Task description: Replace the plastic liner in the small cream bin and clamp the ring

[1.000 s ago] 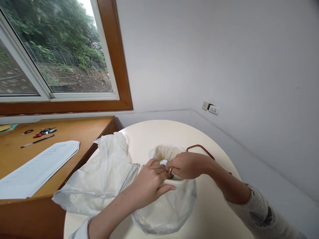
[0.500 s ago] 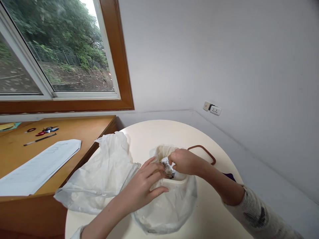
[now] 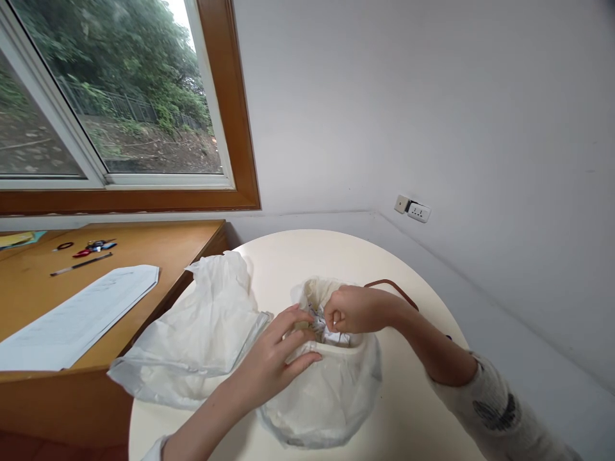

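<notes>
I see a small cream bin [image 3: 331, 349], lined with a thin plastic bag [image 3: 327, 397], near the front middle of the round surface [image 3: 298, 256]; the right hand [image 3: 353, 310] pinches crumpled paper [image 3: 321, 323] at its mouth, while the left hand [image 3: 278, 355] presses the rim, its grip loose. I judge film and paper light, soft and slippery, best held at the rim. A loose bag [image 3: 202, 326] crowds the left; the right edge lies open.

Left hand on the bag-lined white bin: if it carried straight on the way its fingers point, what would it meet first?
The left hand points up and right across the rim of the bag-lined white bin. It would probably first meet the crumpled white paper pinched there, then the right hand, though depth is unclear.
</notes>
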The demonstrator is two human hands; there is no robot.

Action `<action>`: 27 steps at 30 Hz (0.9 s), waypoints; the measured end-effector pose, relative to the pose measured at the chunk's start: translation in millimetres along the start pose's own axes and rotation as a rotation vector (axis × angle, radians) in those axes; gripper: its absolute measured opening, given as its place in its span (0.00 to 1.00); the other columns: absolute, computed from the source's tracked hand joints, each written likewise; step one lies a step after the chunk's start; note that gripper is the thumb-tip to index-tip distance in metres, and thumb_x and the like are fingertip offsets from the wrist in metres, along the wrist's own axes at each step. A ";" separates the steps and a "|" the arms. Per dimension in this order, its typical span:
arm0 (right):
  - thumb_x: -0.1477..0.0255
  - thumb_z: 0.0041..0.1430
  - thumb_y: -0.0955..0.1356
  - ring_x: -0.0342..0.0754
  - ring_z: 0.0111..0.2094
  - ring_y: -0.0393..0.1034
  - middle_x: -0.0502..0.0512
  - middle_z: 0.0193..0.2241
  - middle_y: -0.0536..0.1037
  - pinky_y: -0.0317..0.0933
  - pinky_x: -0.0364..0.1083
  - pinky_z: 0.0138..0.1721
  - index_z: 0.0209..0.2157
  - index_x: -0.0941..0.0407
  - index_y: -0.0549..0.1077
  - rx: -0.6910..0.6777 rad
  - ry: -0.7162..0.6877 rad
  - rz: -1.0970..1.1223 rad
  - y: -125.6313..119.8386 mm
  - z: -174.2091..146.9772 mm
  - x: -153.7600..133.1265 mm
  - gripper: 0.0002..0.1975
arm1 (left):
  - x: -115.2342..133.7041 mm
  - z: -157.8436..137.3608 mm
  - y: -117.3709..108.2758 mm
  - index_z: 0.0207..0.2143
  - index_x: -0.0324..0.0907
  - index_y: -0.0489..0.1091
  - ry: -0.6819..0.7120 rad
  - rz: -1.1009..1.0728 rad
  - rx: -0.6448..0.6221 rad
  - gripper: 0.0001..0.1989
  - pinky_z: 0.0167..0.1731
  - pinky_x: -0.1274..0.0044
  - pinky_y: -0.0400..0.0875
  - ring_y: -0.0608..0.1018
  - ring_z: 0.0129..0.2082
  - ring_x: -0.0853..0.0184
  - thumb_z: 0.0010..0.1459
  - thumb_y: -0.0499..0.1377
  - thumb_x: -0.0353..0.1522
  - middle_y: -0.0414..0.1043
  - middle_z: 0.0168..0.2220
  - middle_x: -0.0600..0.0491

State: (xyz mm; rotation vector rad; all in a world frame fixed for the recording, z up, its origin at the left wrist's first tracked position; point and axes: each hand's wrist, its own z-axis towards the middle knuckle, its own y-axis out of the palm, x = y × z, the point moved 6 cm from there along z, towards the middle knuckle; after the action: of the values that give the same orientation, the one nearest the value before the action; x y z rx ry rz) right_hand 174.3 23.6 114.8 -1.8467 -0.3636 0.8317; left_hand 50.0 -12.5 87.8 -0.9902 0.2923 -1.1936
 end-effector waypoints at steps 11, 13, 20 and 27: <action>0.68 0.57 0.59 0.45 0.33 0.68 0.49 0.32 0.76 0.58 0.43 0.33 0.33 0.51 0.74 0.372 0.149 0.140 -29.4 -35.6 16.9 0.12 | -12.5 -7.4 5.3 0.39 0.43 0.65 -0.113 0.050 -0.058 0.08 0.57 0.62 0.53 0.60 0.57 0.60 0.56 0.55 0.35 0.55 0.54 0.46; 0.65 0.58 0.59 0.48 0.40 0.67 0.51 0.39 0.75 0.60 0.46 0.39 0.37 0.50 0.73 0.490 0.193 0.186 -29.6 -44.7 31.9 0.13 | -13.1 -7.3 7.9 0.37 0.42 0.65 -0.115 0.056 -0.042 0.07 0.57 0.63 0.54 0.59 0.57 0.60 0.57 0.54 0.34 0.56 0.54 0.46; 0.56 0.56 0.60 0.50 0.61 0.40 0.50 0.62 0.46 0.42 0.54 0.59 0.59 0.47 0.50 0.530 0.174 0.446 23.3 -42.8 70.4 0.30 | -12.4 -5.5 17.3 0.31 0.41 0.61 -0.161 0.069 0.078 0.04 0.54 0.64 0.59 0.59 0.56 0.58 0.56 0.54 0.32 0.53 0.55 0.45; 0.56 0.62 0.49 0.44 0.62 0.38 0.51 0.62 0.45 0.36 0.49 0.61 0.61 0.53 0.47 0.852 0.168 0.853 55.6 -26.3 71.6 0.29 | -12.8 -1.6 26.9 0.28 0.42 0.58 -0.169 0.036 0.193 0.05 0.48 0.67 0.65 0.61 0.54 0.58 0.55 0.54 0.30 0.53 0.54 0.44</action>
State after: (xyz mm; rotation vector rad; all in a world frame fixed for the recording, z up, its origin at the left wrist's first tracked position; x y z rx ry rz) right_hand 236.6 24.2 44.0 -1.1857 0.8403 1.1358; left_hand 61.1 -1.3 62.5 -0.9070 0.0594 -1.0762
